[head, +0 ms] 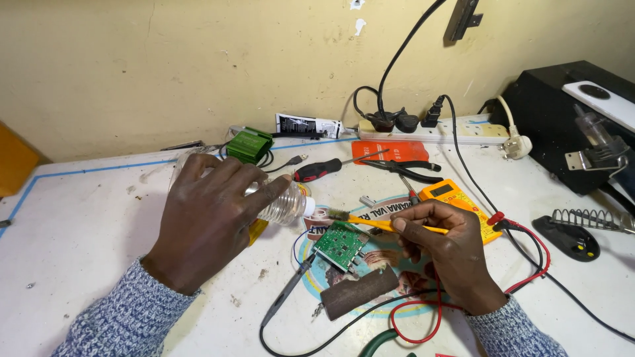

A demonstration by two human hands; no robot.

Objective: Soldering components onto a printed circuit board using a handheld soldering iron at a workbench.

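The left hand (210,215) was wrapped around a small clear plastic bottle (281,205), tipped on its side above the white worktable (86,211), fingers closed over most of its body so that only the ribbed front part and the neck showed. The bottle's long axis ran roughly left to right, its mouth pointing right towards the bristled tip of a thin yellow-handled brush (377,223). That brush was pinched between thumb and fingers of the right hand (442,254), its handle running nearly level, bristles to the left, just short of the bottle's mouth; whether they touched I could not tell. Just below the brush tip, between the two hands, lay a small green circuit board (340,244), tilted at an angle on a round printed mat (317,277), with a dark brown oblong block (360,292) just in front of it. A yellow multimeter (456,198) lay behind the right hand, partly hidden by it, its red lead (529,264) looping round the wrist. Farther back were a red-and-black screwdriver (324,170), black pliers (403,170) and a white power strip (430,131). A coiled soldering-iron stand (582,228) sat at the right, cut off by the frame's edge.
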